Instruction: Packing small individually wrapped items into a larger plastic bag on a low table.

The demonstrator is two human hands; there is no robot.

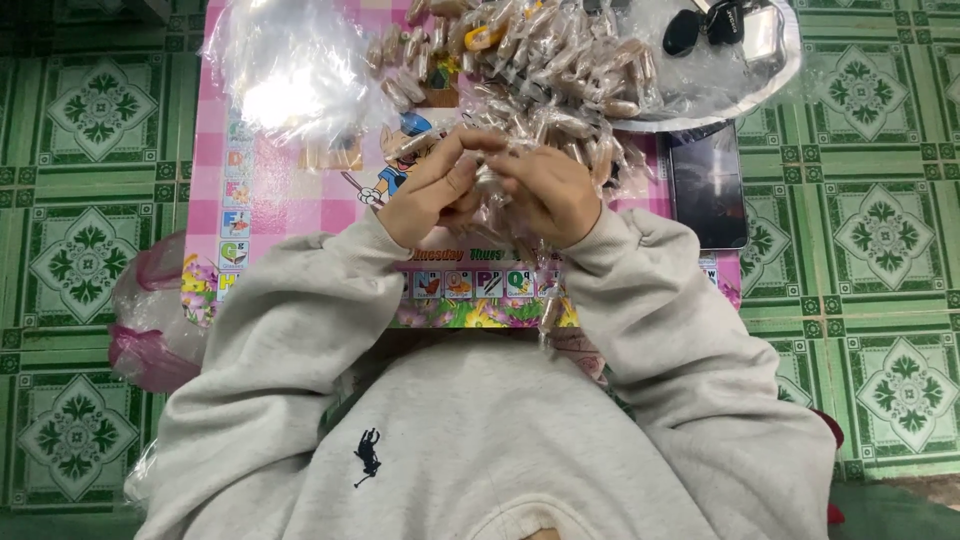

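Risk: the small clear packet (490,182) could slip or tear, since both hands only pinch thin slick plastic. Left hand (432,190) and right hand (553,193) meet fingertip to fingertip, pinching it between them, over the pink bench (280,205) middle, just below the packet pile (520,70).

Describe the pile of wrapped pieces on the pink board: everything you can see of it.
The pile is a heap of small oblong tan and brown pieces, each sealed in clear, shiny plastic film. It lies across the top of the pink checked board, spilling onto a clear sheet at its right. Pieces lie jumbled at all angles, some overlapping. Its near edge reaches both hands: the left hand and right hand pinch a wrapped piece together just below it. What the pieces are made of cannot be told.
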